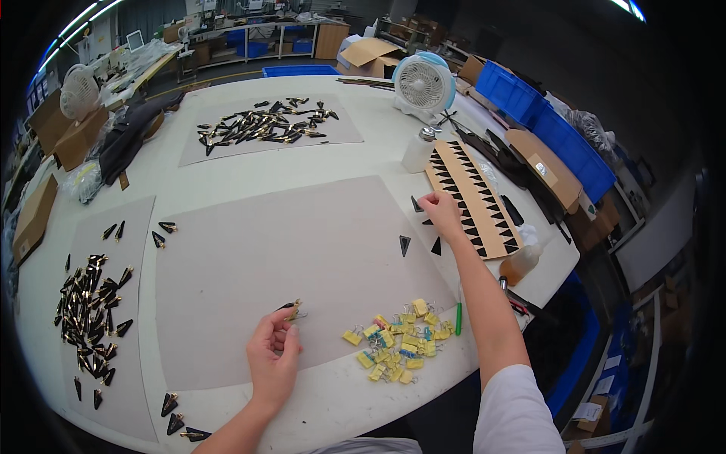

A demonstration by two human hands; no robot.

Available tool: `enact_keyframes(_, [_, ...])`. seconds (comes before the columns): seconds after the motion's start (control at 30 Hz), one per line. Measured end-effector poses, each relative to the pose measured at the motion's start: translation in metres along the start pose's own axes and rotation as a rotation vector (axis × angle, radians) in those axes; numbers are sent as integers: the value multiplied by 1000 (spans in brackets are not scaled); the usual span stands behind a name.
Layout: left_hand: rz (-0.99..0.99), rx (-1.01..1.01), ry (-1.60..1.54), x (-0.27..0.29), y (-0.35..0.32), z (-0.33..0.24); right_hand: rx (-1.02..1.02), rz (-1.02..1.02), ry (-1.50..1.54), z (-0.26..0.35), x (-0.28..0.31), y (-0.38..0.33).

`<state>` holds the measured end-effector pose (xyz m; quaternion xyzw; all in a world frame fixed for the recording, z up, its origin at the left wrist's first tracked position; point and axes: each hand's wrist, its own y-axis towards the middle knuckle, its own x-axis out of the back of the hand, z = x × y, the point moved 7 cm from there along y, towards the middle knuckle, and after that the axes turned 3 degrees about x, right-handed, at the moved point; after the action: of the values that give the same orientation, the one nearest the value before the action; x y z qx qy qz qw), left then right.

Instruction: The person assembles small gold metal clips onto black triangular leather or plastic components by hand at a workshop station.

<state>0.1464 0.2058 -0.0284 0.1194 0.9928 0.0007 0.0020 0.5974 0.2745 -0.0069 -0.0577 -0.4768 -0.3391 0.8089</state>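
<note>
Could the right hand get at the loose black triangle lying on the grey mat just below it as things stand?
Probably yes. The right hand hovers by the card strip of triangles, and the loose black triangle lies close by on the grey mat with nothing between.

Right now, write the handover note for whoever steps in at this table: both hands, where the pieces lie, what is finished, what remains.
Left hand: pinches a small black piece with a gold clip over the grey mat.
Right hand: fingertips on a black triangle beside the cardboard strip that carries rows of triangles.
Loose triangles lie on the mat's right edge; yellow binder clips lie heaped near the table's front edge.
Done: clipped pieces piled at left and far side.
Left: many triangles are on the strip.
</note>
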Motion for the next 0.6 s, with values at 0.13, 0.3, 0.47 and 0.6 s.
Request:
enact_keyframes(0.13, [46,41,16,-4,0,2,8,22,256,-11,19,-2])
enact_keyframes(0.3, [36,80,-26,5,-1,0,-110,-225,615,-42,94,-75])
enact_keyframes(0.47, [51,59,59,-3,0,-5,-429,-259,1060,-93,98,-161])
enact_keyframes(0.6, [19,35,14,1,0,-3,-615,-171,1366,-84,73,-156])
